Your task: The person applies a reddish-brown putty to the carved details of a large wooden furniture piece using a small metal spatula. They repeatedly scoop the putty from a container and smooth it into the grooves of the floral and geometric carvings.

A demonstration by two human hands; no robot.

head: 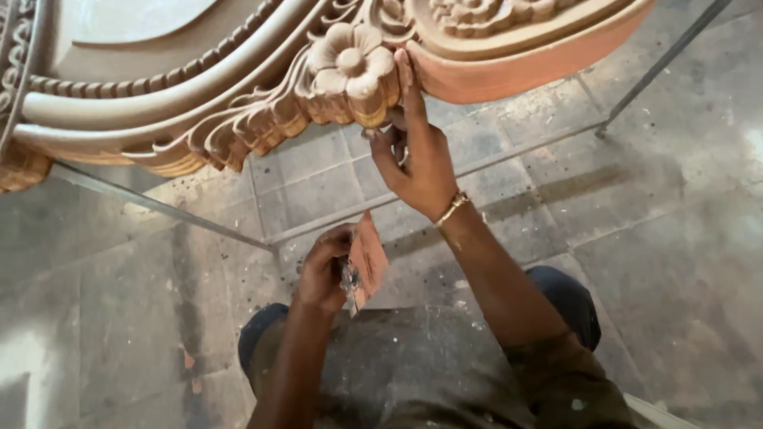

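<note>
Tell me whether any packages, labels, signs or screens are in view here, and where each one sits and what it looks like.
None are in view.
Nearest to one: a small reddish-brown sheet of sandpaper, roughly rectangular and creased, held in the left hand low in the middle; any print on it is too small to tell.
The right hand touches the underside of the carved wooden panel with a flower ornament, which carries no label.

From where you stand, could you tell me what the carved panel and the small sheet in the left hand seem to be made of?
The carved panel looks like bare, unfinished wood: matt tan surface, crisp flower and leaf relief, and no gloss. The reddish sheet pinched in the left hand looks like sandpaper, thin and creased, though its grit is too small to confirm.
</note>
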